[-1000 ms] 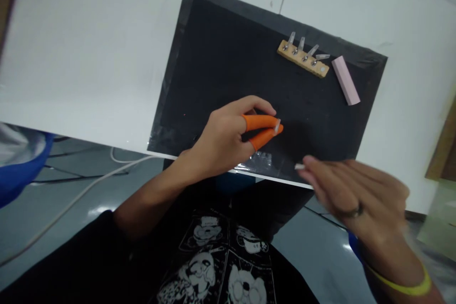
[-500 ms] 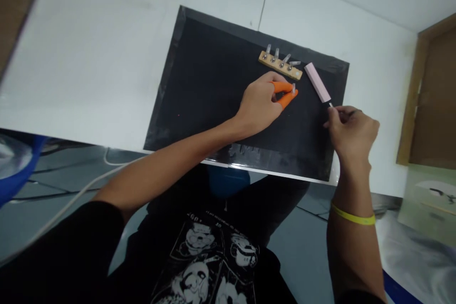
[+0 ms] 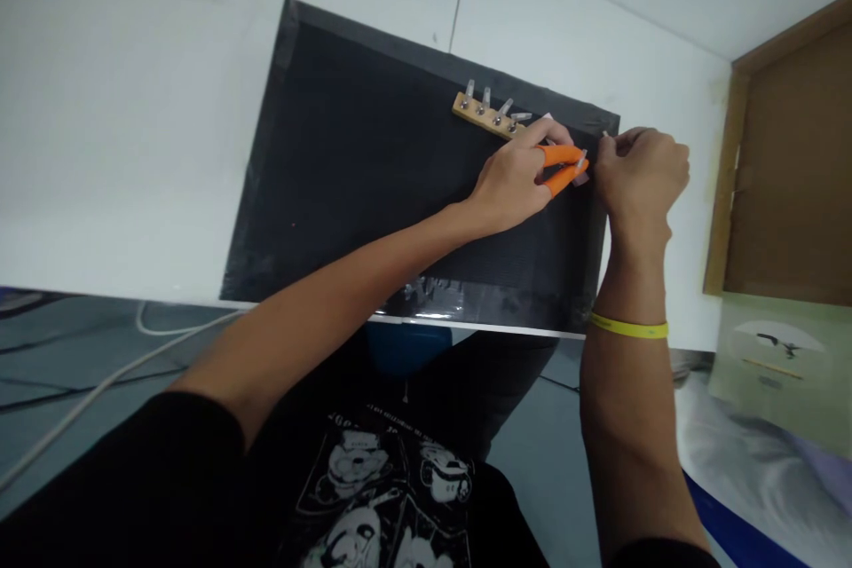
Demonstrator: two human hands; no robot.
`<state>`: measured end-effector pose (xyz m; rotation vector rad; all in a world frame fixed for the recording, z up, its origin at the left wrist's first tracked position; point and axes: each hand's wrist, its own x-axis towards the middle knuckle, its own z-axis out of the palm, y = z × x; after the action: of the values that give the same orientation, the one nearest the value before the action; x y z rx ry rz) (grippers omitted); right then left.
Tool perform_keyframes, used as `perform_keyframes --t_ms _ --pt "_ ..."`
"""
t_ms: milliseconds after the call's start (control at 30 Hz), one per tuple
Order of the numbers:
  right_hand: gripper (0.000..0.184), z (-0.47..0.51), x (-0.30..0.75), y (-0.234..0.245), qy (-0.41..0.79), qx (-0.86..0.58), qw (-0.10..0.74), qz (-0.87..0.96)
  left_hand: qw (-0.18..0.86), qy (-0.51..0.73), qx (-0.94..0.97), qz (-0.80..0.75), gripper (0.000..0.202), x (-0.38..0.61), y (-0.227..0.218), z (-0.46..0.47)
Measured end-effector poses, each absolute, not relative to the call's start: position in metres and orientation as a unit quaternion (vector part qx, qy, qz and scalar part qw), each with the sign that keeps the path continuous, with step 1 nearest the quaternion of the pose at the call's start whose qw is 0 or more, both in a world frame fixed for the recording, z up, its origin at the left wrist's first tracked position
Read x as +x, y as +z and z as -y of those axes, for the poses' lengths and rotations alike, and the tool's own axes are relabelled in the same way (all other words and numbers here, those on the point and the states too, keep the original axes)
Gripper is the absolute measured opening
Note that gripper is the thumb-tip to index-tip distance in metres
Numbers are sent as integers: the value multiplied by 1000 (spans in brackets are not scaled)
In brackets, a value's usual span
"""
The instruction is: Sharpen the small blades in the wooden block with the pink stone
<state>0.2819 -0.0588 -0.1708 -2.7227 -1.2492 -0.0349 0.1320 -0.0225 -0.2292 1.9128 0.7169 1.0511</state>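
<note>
My left hand (image 3: pixel 523 179) wears orange finger cots on thumb and forefinger and pinches a small clear nail tip (image 3: pixel 581 161). It hovers over the far right part of the black mat (image 3: pixel 373 151). My right hand (image 3: pixel 640 173) is closed beside it, near the mat's right edge, with a thin pale stick end (image 3: pixel 605 134) poking out above the fingers. The pink block is mostly hidden under both hands; only a sliver (image 3: pixel 580 180) shows. A wooden strip (image 3: pixel 485 115) with several clear nail tips standing on it lies just left of my left hand.
The mat lies on a white table (image 3: pixel 133 106). A brown wooden panel (image 3: pixel 785 160) stands at the right. A white cable (image 3: pixel 99 382) runs over the grey floor at lower left. A pale green sheet (image 3: pixel 772 364) lies at lower right.
Both hands moved away from me toward the mat's far right corner. My right hand went from the pink block's near end up onto it, and my left hand came alongside.
</note>
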Motion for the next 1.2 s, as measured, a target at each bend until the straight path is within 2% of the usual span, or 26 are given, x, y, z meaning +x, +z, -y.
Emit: perform_keyframes --t_ms 200,500,633,733,867,1067,1200 --pt "17 42 290 -183 -1 -900 179 398 405 440 748 -288 9 135 -230 17" --pt "21 30 312 -224 -32 -849 374 372 420 457 726 -297 8 135 -235 14" --pt "17 35 316 -228 -19 -838 429 337 428 448 725 -301 8 135 -235 15" --pt "17 40 318 -227 7 -840 438 321 427 436 726 -317 7 134 -230 15" --pt "22 43 318 -225 40 -846 400 349 432 414 733 -325 8 132 -225 16" --pt "22 43 320 -228 2 -850 374 372 435 413 730 -328 9 133 -225 16" --pt "16 42 321 -230 -6 -830 404 383 426 411 735 -330 8 134 -227 16"
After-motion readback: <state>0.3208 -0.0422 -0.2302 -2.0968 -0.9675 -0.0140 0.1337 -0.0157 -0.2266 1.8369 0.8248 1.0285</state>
